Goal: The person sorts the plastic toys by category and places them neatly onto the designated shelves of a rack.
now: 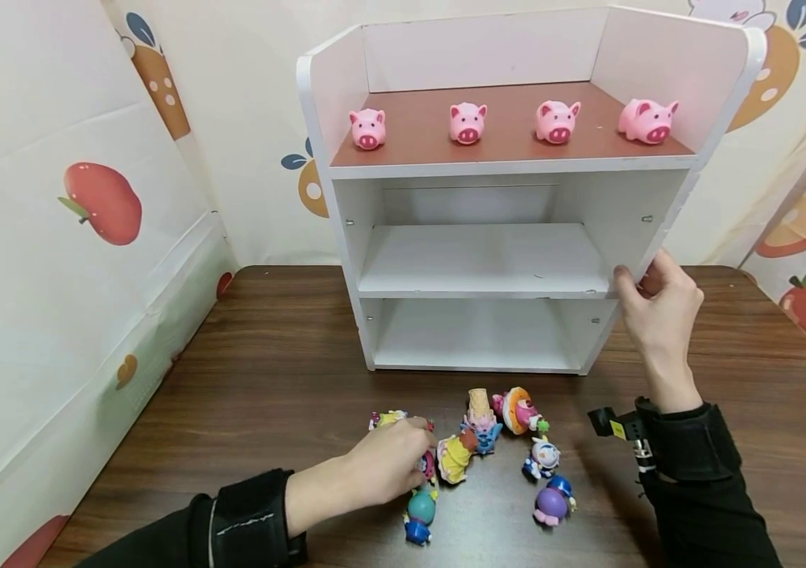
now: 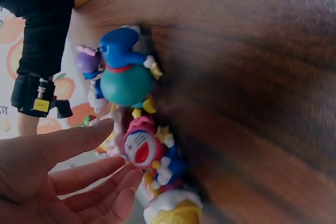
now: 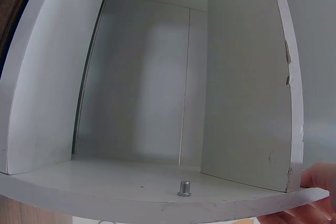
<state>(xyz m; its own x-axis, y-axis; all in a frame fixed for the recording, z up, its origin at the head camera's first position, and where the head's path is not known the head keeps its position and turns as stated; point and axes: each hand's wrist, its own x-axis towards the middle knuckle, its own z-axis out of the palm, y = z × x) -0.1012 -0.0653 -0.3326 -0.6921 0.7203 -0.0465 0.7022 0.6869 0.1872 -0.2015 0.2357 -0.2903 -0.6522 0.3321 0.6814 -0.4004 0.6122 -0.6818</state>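
Observation:
My left hand [image 1: 394, 461] is over the left side of a group of small toy figurines on the table. In the left wrist view its fingertips reach a pink-hooded figurine [image 2: 142, 148], thumb and fingers apart; whether they touch it is unclear. A teal and blue figurine [image 2: 126, 85] lies beside it. My right hand [image 1: 662, 312] grips the front edge of the right side panel of a white shelf unit [image 1: 484, 260], thumb on the inner side. In the right wrist view, part of that hand [image 3: 310, 203] shows at the panel's edge.
Several pink toy pigs, one a leftmost pig [image 1: 368, 129], stand along the brown top shelf [image 1: 509, 102]. Other figurines, including a yellow-dressed one [image 1: 454, 459] and a purple one [image 1: 552, 505], lie on the wooden table [image 1: 268, 379]. A metal shelf pin [image 3: 184, 188] juts from the side panel.

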